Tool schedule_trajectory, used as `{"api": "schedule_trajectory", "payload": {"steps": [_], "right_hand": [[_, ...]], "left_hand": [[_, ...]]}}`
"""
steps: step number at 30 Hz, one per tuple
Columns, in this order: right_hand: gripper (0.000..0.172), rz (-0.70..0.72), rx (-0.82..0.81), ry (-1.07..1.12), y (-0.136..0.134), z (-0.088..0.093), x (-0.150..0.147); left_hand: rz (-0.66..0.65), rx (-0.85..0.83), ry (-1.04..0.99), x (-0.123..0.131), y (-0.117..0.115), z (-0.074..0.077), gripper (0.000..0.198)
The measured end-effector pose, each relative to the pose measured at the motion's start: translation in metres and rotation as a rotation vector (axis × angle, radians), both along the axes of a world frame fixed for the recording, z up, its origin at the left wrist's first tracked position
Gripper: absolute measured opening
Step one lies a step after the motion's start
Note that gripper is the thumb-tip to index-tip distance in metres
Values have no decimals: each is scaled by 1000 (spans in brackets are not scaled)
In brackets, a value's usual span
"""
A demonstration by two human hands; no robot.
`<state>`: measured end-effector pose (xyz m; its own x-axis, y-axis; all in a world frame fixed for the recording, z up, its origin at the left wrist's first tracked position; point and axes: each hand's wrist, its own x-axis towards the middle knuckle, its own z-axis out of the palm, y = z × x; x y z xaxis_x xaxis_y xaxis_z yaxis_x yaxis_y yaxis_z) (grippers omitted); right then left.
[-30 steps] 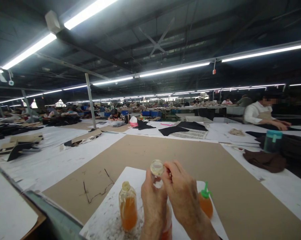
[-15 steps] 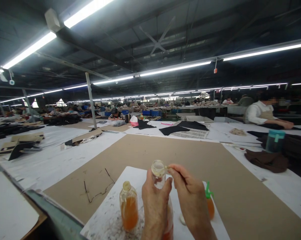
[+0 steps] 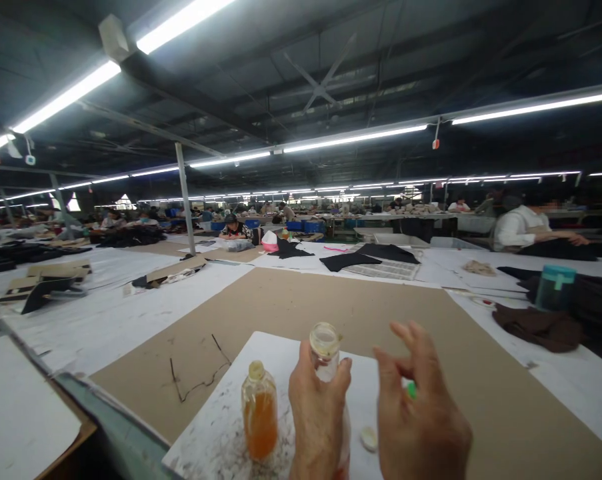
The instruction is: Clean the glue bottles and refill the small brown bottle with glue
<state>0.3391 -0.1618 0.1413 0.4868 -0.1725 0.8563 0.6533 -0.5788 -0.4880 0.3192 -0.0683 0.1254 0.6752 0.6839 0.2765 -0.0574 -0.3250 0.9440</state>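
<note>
My left hand (image 3: 317,408) is wrapped round a clear glass bottle (image 3: 325,341) with a wide, uncapped mouth and yellowish residue on its rim. Some reddish liquid shows low in it, mostly behind my hand. Off to the right, my right hand (image 3: 421,407) is raised with its fingers apart, slightly blurred, holding nothing I can see. Behind that hand a bit of green (image 3: 411,389) from a spout shows; the rest is hidden. A round whitish cap (image 3: 369,439) lies on the white sheet (image 3: 261,350) between the hands. Left of my left hand stands a bottle of orange liquid (image 3: 259,417).
Eyeglasses (image 3: 201,387) lie on the brown board (image 3: 301,300) at the left. Farther off are black fabric pieces (image 3: 371,257), brown cloth (image 3: 538,327) and a teal-lidded container (image 3: 555,288). A person in white (image 3: 521,227) sits at the right, handling dark fabric.
My right hand has left the bottle's rim and moved right, its pinch opening. It now covers most of the green-spouted orange bottle, and the cap is in fuller view. My left hand keeps its grip.
</note>
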Motion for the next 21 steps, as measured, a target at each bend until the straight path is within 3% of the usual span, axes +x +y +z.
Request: {"api": "schedule_trajectory", "payload": {"steps": [2,7,10,12,16,21], "right_hand": [[55,52,118,51,-8,5,-1],[29,605,63,334,-1,14,9],[23,811,88,468,11,19,13],[19,838,111,457,16,21,14],[16,754,123,450,16,21,16],[17,664,28,337,16,17,17]], "left_hand": [[27,14,-2,1,2,-2,21],[-50,-7,-28,-2,2,0,25],[-78,-37,-47,-4,2,5,27],[-61,-31,-33,-4,2,6,26],[-32,-5,-2,-3,3,5,24],[-10,1,1,-2,3,3,22]]}}
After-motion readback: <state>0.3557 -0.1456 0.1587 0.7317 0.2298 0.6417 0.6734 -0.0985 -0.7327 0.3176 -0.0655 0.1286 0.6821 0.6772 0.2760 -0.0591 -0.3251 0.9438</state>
